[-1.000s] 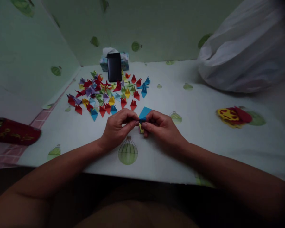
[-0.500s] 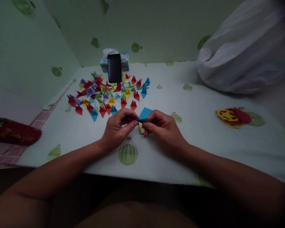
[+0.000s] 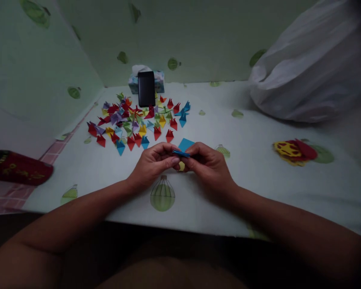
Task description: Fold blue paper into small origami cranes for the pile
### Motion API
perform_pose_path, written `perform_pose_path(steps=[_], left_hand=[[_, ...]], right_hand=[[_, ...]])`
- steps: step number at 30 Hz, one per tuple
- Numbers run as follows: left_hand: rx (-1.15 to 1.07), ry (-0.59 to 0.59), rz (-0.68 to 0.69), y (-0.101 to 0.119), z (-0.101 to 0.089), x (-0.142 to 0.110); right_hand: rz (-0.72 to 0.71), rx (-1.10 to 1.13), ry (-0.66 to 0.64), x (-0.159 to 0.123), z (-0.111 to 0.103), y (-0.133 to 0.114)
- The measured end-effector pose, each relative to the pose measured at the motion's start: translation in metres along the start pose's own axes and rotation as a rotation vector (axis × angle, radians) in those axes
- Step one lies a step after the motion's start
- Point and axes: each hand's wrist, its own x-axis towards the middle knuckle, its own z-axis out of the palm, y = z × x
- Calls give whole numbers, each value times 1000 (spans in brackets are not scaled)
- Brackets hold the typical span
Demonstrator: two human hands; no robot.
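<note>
Two hands, left hand (image 3: 152, 164) and right hand (image 3: 207, 164), pinch one folded blue paper piece (image 3: 184, 147) together; colourful folded paper pieces (image 3: 135, 120) lie far left.

One phone (image 3: 146, 88), one tissue box (image 3: 159, 79), one white bag (image 3: 313, 68), two hands (image 3: 152, 164).

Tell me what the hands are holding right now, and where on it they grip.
Both the left hand and right hand pinch a folded blue paper at its near edge, fingertips meeting just above the table.

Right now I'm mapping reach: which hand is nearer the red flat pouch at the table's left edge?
Left. The left hand lies between the red flat pouch and the right hand, which is farther.
</note>
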Motion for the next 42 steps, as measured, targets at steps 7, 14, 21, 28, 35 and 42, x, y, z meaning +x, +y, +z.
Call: perform_pose_path(steps=[7, 14, 21, 28, 35, 42], left_hand=[[106, 48, 96, 1, -8, 5], [193, 0, 119, 5, -9, 3], [242, -49, 177, 7, -8, 3], [220, -61, 150, 5, -6, 0], [160, -51, 110, 3, -5, -1], [190, -51, 130, 4, -4, -3]], right_hand=[[-64, 13, -99, 2, -2, -3], [-213, -209, -43, 2, -5, -6], [-442, -354, -38, 3, -4, -6], [-537, -411, -38, 2, -4, -4], [-545, -403, -38, 2, -3, -5], [-524, -406, -55, 3, -4, -4]])
